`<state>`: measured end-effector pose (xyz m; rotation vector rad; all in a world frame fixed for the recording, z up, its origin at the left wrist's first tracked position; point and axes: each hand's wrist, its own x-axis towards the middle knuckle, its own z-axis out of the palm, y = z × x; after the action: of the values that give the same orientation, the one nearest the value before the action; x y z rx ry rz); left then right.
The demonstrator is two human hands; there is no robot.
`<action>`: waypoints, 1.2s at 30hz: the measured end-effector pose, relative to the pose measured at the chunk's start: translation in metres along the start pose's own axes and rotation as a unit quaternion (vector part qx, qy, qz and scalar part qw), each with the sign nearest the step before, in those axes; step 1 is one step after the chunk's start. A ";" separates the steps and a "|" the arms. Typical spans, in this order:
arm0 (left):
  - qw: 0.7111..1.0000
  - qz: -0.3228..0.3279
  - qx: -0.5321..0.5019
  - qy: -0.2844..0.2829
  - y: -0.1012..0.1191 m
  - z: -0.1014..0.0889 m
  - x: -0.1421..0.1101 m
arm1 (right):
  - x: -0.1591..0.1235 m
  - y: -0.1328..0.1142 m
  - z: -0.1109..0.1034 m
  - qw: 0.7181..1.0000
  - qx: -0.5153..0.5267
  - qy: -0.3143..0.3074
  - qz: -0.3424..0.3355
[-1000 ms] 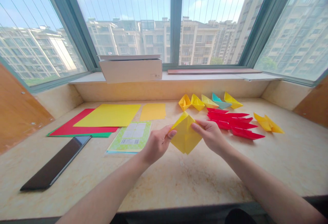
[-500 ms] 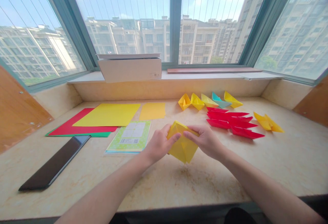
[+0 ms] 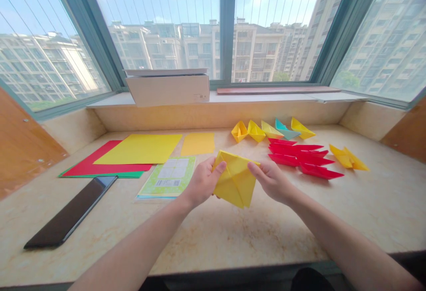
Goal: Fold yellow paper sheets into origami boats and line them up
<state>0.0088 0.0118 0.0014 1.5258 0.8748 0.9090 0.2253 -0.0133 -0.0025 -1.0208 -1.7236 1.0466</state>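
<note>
A folded yellow paper piece is held just above the stone counter, in the middle of the view. My left hand pinches its left corner between thumb and fingers. My right hand grips its right side, thumb on top. The piece looks like a pocketed square with its top edge spread wide. Behind it stands a row of small folded boats, mostly yellow with one teal. Red folded boats lie to the right of my hands, and a yellow one farther right.
Flat sheets of yellow, red and green paper lie at the left, with a smaller orange sheet. A green printed pack and a dark tablet lie nearer. A cardboard box sits on the window sill.
The yellow piece was an upright diamond with a pointed top; both hands have pulled its top open into a wider, flatter shape. The hands shifted slightly left.
</note>
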 end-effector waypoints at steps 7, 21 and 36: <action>0.999 0.006 -0.031 -0.013 0.003 0.010 -0.004 | 0.002 0.005 -0.002 1.000 0.007 0.031 -0.001; 0.996 0.036 0.000 0.087 0.001 0.013 -0.003 | 0.001 0.007 0.014 0.982 0.075 -0.166 0.042; 0.976 0.016 -0.167 0.136 0.002 0.009 0.004 | 0.003 0.018 0.010 0.890 -0.406 0.112 -0.176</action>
<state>0.0186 0.0113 0.0031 1.1435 0.8413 1.2427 0.2186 -0.0070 -0.0213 -1.1885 -2.0788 -0.0724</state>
